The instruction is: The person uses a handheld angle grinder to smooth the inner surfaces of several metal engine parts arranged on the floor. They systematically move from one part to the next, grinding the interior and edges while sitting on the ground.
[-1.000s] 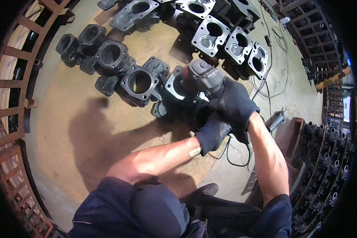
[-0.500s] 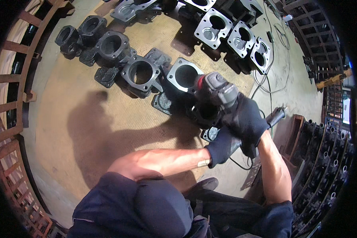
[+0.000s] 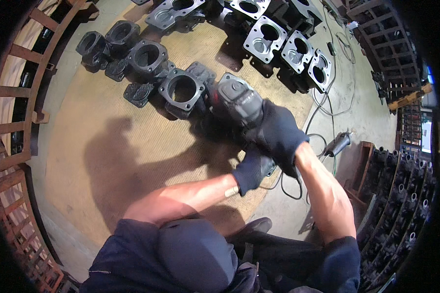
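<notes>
An angle grinder (image 3: 239,100) with a dark grey head is held over a metal casting (image 3: 226,77), whose flange shows only at its far edge. My right hand (image 3: 281,134), in a dark glove, is closed round the grinder just behind its head. Lower and to the left, my gloved left hand (image 3: 253,168) is closed on the grinder's rear body, its fingers mostly hidden. The grinder's disc and its contact with the casting cannot be made out. Just left stands a dark casting (image 3: 182,92) with a round bore and square bolted flange.
More dark castings (image 3: 146,56) stand at the far left, and bright-faced ones (image 3: 265,39) at the far right. Cables (image 3: 327,100) loop across the floor on the right, near a black cylindrical tool (image 3: 340,144). Wooden crates (image 3: 14,93) line the left; racked parts (image 3: 401,190) fill the right.
Both hands have moved left and a little up with the grinder. Its head now covers most of the bright-faced casting that showed beside it before.
</notes>
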The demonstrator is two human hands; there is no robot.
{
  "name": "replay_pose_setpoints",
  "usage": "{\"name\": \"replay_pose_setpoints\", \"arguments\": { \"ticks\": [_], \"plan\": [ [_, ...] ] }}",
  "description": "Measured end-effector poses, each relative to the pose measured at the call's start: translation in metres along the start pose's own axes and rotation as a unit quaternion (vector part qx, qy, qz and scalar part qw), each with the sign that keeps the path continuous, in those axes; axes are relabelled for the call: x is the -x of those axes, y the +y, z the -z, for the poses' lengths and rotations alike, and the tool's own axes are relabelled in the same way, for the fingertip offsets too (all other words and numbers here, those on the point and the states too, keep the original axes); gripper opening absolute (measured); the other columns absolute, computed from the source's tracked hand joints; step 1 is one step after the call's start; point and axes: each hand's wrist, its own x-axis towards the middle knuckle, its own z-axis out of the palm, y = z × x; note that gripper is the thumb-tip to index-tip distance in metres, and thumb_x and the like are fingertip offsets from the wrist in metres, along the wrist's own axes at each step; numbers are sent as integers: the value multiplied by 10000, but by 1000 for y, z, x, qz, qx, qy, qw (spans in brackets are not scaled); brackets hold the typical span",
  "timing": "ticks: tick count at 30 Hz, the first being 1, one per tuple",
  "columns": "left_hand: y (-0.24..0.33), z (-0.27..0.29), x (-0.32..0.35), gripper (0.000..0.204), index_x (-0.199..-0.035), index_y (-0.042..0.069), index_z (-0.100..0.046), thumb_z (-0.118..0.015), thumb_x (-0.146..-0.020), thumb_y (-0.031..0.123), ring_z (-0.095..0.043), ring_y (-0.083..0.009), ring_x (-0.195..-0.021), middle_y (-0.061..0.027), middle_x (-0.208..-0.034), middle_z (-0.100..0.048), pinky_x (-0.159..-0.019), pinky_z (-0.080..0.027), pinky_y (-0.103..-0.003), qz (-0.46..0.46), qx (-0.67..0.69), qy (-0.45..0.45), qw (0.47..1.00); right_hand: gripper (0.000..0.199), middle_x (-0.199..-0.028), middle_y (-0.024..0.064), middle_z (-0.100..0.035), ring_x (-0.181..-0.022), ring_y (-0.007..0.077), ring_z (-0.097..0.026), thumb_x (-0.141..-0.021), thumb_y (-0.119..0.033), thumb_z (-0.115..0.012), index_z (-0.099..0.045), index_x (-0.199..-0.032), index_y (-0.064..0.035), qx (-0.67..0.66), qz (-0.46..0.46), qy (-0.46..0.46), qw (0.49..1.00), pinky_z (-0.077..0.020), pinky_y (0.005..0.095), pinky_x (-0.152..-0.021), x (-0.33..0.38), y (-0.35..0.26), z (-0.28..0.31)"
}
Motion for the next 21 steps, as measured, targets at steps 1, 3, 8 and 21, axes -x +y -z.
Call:
{"name": "replay_pose_setpoints", "arguments": {
  "ticks": [1, 3, 8, 21],
  "plan": [
    [5, 6, 0, 371, -1307, 5, -407, -457, -964, 139, -443, -156, -1177, -93, -1294, -464, -1014, -370, -287, -15, -80, -1, 997, 504, -866, 241, -656, -862, 402, -638, -593, -329, -720, -609, -967, -9, 20, 2, -5, 1000, -508, 417, -783, -6, -8, 3],
    [16, 2, -10, 361, -1250, 3, -474, -544, -919, 126, -469, -167, -1134, -98, -1232, -515, -971, -395, -296, -3, -92, -4, 996, 511, -878, 241, -657, -869, 400, -639, -593, -333, -721, -615, -974, -9, 39, -3, -1, 999, -508, 409, -788, -6, -12, 15],
    [44, -30, -7, 445, -1348, 60, -441, -491, -923, 180, -383, -259, -1298, -156, -1380, -447, -1087, -282, -355, -104, -354, -97, 924, 525, -915, 226, -665, -897, 363, -651, -597, -351, -729, -636, -986, -11, 12, -37, 15, 999, -506, 369, -813, 16, 16, 28],
    [233, 7, -10, 293, -1084, 42, -600, -656, -810, 128, -638, -166, -764, -92, -899, -651, -697, -529, -273, -427, -482, -6, 765, 335, -766, 53, -633, -688, 129, -560, -660, -132, -683, -603, -954, 8, -46, 18, 253, 966, -481, 297, -649, 101, 39, 169]
  ]
}}
